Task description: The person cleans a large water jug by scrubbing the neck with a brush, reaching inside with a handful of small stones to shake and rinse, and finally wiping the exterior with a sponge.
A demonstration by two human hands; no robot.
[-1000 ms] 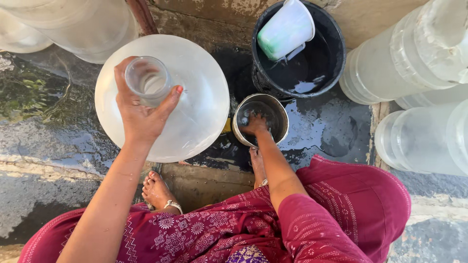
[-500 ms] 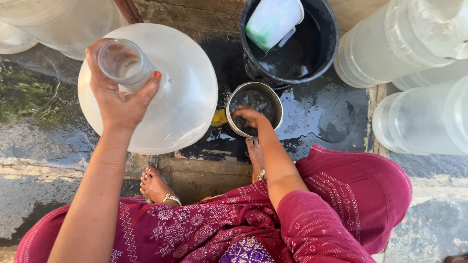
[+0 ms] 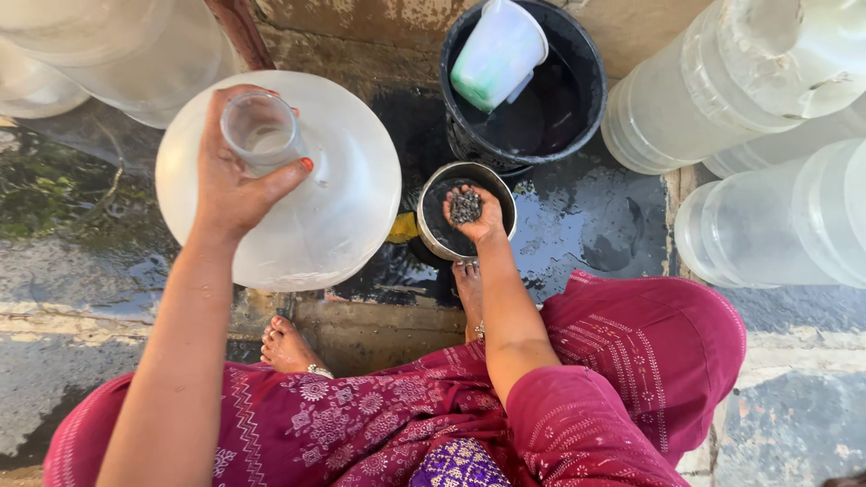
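Left hand: the left hand (image 3: 236,180) is wrapped around the open neck of a large, clear, round plastic water jug (image 3: 289,194), fingers (image 3: 298,171) clenched on the rim.
Jug: it stands on the wet stone floor (image 3: 90,261) at the left of the scene, just beside the steel bowl, its mouth pointing up at the camera.
Right hand: the right hand (image 3: 471,212) is cupped palm-up over a small round steel bowl (image 3: 433,236), fingers curled loosely around a little heap of dark grey grit (image 3: 465,206) lying in the palm.
Bowl: it sits on the floor between the jug and the bucket, touching the near side of the bucket; its inside is dark.
Bucket: a round black plastic bucket (image 3: 577,108) stands beyond the bowl, holding dark water and a pale green and white plastic mug (image 3: 496,54) tilted against its far-left wall.
Other jugs: more clear plastic water jugs (image 3: 722,99) lie at the right, and others (image 3: 99,50) at the far left.
Feet: two bare feet (image 3: 287,347) rest on the floor near the bowl and jug, at the hem of a maroon patterned garment (image 3: 631,361).
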